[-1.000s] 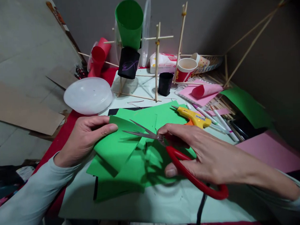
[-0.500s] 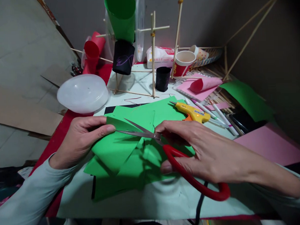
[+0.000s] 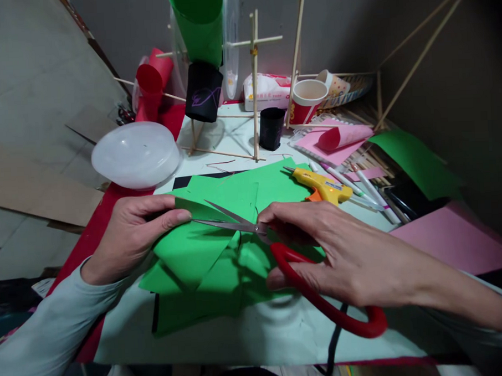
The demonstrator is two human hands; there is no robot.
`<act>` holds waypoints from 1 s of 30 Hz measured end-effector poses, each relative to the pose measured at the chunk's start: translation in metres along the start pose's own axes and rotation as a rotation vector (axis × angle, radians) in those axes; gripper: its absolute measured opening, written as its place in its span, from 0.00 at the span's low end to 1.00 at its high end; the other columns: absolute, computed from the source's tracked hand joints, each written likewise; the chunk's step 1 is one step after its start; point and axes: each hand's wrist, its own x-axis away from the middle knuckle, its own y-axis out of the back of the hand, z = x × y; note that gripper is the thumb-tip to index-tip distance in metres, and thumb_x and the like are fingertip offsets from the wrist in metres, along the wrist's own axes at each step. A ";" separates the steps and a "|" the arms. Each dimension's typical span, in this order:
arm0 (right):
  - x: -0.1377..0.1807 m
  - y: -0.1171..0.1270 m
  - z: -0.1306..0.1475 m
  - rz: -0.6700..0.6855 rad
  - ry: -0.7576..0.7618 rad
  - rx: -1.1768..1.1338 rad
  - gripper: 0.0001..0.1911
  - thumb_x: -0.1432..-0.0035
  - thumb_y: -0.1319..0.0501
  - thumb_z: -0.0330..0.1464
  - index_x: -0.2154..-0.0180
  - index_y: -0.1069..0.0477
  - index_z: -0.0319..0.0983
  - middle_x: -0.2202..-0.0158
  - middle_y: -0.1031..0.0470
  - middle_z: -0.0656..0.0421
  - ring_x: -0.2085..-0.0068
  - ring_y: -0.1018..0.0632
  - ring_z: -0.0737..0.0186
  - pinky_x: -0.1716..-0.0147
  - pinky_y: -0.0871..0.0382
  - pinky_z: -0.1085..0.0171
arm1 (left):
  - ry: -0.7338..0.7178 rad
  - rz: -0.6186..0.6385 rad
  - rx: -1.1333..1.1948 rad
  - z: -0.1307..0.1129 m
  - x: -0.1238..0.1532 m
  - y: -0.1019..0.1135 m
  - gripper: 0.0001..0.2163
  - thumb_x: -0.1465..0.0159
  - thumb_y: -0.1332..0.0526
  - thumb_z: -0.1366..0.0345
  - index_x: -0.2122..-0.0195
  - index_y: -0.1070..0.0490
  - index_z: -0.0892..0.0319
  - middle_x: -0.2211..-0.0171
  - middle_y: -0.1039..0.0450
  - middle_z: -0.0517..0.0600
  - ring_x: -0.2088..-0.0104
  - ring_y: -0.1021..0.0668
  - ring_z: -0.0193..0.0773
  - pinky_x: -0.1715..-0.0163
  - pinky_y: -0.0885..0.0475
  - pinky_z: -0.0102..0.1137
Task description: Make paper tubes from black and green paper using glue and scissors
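Note:
Between thumb and fingers, my left hand (image 3: 132, 235) pinches the left edge of a piece of green paper (image 3: 185, 249). My right hand (image 3: 324, 251) is wrapped round red-handled scissors (image 3: 318, 298), a finger near the pivot. The blades are parted and point left, with the green paper between them and the tips close to my left thumb. More green sheets (image 3: 198, 312) lie beneath on the pale table cover. Just beyond my right hand rests a yellow glue gun (image 3: 326, 187). My right palm hides part of the paper.
Behind stands a wooden stick frame (image 3: 255, 93) with a green paper tube (image 3: 198, 27) and a black cup (image 3: 204, 93). A translucent plastic bowl (image 3: 136, 154) lies at left. Markers (image 3: 373, 188), pink paper (image 3: 453, 237) and a red paper cup (image 3: 308, 102) are on the right.
The view has shifted very slightly, so the background sits a little higher and further left. Both hands, the paper and the parted scissors hold almost the same position.

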 end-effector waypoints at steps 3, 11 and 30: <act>-0.001 0.000 0.001 -0.003 -0.001 -0.009 0.17 0.39 0.32 0.48 0.59 0.29 0.43 0.68 0.27 0.63 0.65 0.28 0.60 0.67 0.37 0.63 | -0.003 0.009 0.006 -0.001 0.000 -0.001 0.05 0.52 0.24 0.61 0.77 0.16 0.55 0.75 0.18 0.48 0.74 0.24 0.36 0.73 0.29 0.28; 0.001 0.001 0.003 -0.007 -0.007 -0.020 0.14 0.37 0.35 0.46 0.58 0.27 0.43 0.67 0.23 0.60 0.65 0.25 0.57 0.65 0.33 0.60 | -0.011 0.112 -0.006 -0.008 0.000 -0.001 0.07 0.47 0.26 0.62 0.77 0.18 0.59 0.77 0.21 0.48 0.74 0.26 0.36 0.72 0.30 0.29; 0.000 0.001 0.003 0.007 0.001 -0.002 0.14 0.36 0.35 0.45 0.57 0.27 0.43 0.65 0.20 0.61 0.65 0.23 0.59 0.65 0.32 0.60 | -0.006 0.133 -0.010 -0.005 0.001 0.001 0.05 0.46 0.26 0.61 0.75 0.17 0.54 0.75 0.22 0.47 0.72 0.26 0.38 0.72 0.29 0.27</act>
